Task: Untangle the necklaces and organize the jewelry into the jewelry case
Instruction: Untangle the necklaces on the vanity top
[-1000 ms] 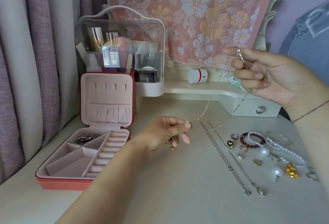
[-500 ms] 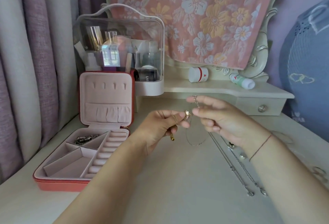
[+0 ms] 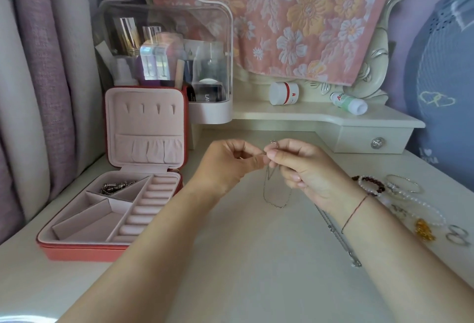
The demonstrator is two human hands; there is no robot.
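Note:
A thin silver necklace (image 3: 275, 195) hangs folded in loops between my two hands above the dressing table. My left hand (image 3: 228, 166) pinches one end of it; my right hand (image 3: 305, 168) pinches the other end, fingertips almost touching. The red jewelry case (image 3: 77, 252) lies open at the left, pink inside, with a silver chain (image 3: 115, 186) in its back compartment. Another long silver necklace (image 3: 341, 240) lies on the table partly under my right forearm. Beaded bracelets (image 3: 369, 184), a bangle (image 3: 405, 184), a pearl strand (image 3: 425, 208), a gold charm (image 3: 424, 230) and rings (image 3: 457, 236) lie at the right.
A clear cosmetics organizer (image 3: 166, 48) stands behind the case. A raised shelf with a drawer (image 3: 369, 140) holds a white jar (image 3: 283, 93) and a lying bottle (image 3: 348, 103). Curtains hang at the left; a floral cloth covers the mirror.
My right hand came down from high at the right to meet the left hand. The necklace, stretched out before, now hangs folded in short loops.

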